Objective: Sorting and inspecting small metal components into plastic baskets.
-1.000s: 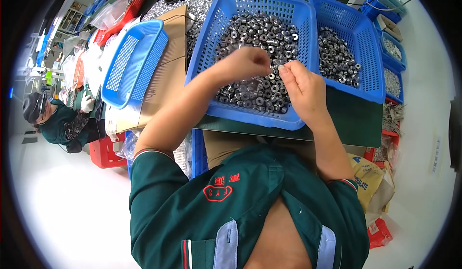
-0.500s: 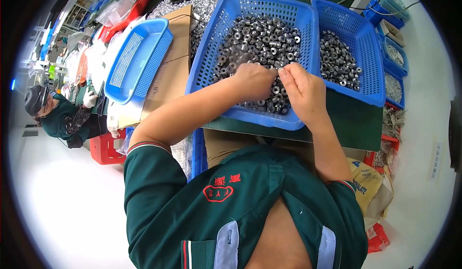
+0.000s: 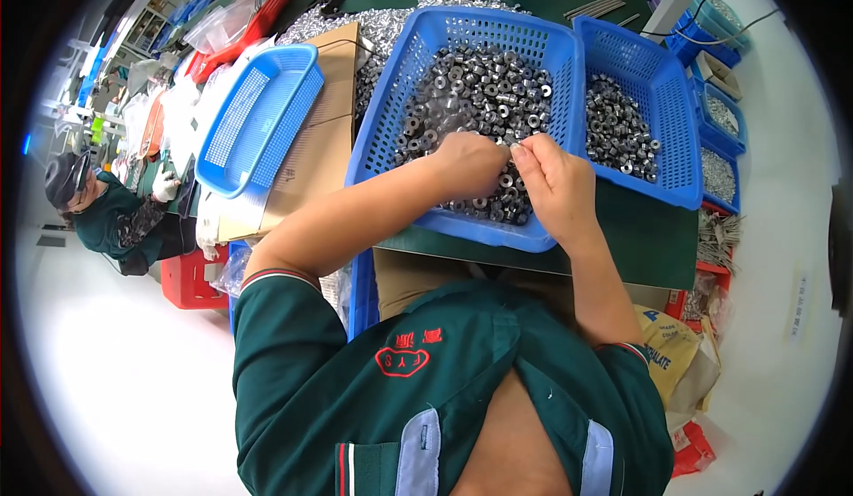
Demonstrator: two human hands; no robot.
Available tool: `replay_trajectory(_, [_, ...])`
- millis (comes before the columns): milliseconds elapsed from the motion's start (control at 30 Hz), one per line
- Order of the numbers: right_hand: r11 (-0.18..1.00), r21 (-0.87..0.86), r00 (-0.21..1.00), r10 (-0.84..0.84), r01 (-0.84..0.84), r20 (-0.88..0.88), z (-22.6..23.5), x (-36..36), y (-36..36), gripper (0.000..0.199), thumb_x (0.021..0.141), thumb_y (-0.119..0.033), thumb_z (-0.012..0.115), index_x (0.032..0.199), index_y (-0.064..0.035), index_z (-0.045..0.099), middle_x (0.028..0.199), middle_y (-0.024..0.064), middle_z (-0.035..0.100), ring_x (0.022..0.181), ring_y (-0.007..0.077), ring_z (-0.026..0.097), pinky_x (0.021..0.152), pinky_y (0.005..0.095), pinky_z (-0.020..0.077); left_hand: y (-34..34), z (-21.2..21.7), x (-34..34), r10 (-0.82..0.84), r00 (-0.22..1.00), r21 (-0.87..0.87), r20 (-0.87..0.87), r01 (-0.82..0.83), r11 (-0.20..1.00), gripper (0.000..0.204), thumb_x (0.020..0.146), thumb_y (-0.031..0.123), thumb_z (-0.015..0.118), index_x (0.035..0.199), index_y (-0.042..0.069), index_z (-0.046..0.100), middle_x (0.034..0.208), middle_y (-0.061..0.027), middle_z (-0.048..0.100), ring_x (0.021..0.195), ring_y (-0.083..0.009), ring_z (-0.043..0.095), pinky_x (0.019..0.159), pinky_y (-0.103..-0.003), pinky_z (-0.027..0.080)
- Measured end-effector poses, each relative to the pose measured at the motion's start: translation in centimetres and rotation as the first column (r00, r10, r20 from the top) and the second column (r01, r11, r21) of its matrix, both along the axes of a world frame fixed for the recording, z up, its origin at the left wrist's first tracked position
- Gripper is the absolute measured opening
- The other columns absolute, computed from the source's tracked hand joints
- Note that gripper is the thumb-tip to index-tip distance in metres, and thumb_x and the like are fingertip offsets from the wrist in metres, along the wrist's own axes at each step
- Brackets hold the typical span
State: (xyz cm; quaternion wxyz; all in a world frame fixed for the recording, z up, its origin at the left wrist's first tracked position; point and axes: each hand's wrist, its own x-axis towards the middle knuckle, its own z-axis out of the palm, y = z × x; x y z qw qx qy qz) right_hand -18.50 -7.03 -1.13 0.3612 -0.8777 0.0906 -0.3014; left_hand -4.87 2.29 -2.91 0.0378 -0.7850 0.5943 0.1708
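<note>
Over the front part of a large blue plastic basket (image 3: 378,114), my two hands meet at the fingertips. My left hand (image 3: 471,166) is closed, with the fingers curled under. My right hand (image 3: 562,185) pinches with thumb and forefinger right beside it. Whatever is between the fingers is too small and too hidden to make out. Beneath and behind the hands lie many small ring-shaped metal parts (image 3: 502,87), dark and silvery, with holes through them. Against the right side stands a second blue basket (image 3: 680,123), with similar metal parts (image 3: 615,132) in it.
A lighter blue basket (image 3: 253,127) rests on cardboard (image 3: 329,154) at the left. Shiny small parts (image 3: 382,21) are heaped behind, with thin rods (image 3: 597,6) at the back right. Blue bins (image 3: 724,123) stand far right. Another person (image 3: 133,216) works at the left.
The view has shifted slightly, so the baskets sit a little lower in the picture. My hands keep nearly the same closed pose together over the basket.
</note>
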Motion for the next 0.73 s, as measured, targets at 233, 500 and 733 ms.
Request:
replay_trajectory(233, [1.0,0.001,1.0,-0.001,0.001,0.004,0.0,0.0,-0.1,0.021,0.094,-0.023,0.055,0.081,-0.0066,0.058,0.062,0.0118,0.06,0.055,0.0308,0.06,0.049,0.0393,0.0421,0.2,-1.3,0.6,0.005,0.996,-0.255,-0.094,-0.029,0.966,0.019,0.079,0.017,0.062,0.094,0.005,0.062,0.079,-0.0161,0.068,0.076,-0.035,0.067,0.064,-0.045,0.053])
replay_trajectory(500, [1.0,0.017,1.0,-0.002,0.002,-0.015,0.1,-0.2,0.0,0.019,0.094,-0.024,0.055,0.085,-0.0069,0.058,0.064,0.0119,0.061,0.056,0.0317,0.06,0.049,0.04,0.0426,1.1,3.0,2.6,-0.049,-0.046,-0.016,-0.998,-0.546,0.838,0.027,0.089,0.022,0.067,0.104,0.002,0.059,0.077,0.0016,0.055,0.062,-0.0059,0.044,0.055,-0.021,0.036])
replay_trajectory(733, [0.998,0.064,1.0,0.002,0.0,-0.029,0.1,-0.2,-0.1,0.02,0.094,-0.024,0.056,0.084,-0.0065,0.058,0.063,0.0118,0.06,0.055,0.0308,0.06,0.049,0.0395,0.0425,1.6,3.2,3.6,-0.102,-0.193,-0.002,-0.976,-0.461,0.888,0.03,0.085,0.025,0.072,0.098,0.005,0.054,0.083,-0.0026,0.059,0.064,-0.0072,0.046,0.056,-0.021,0.035])
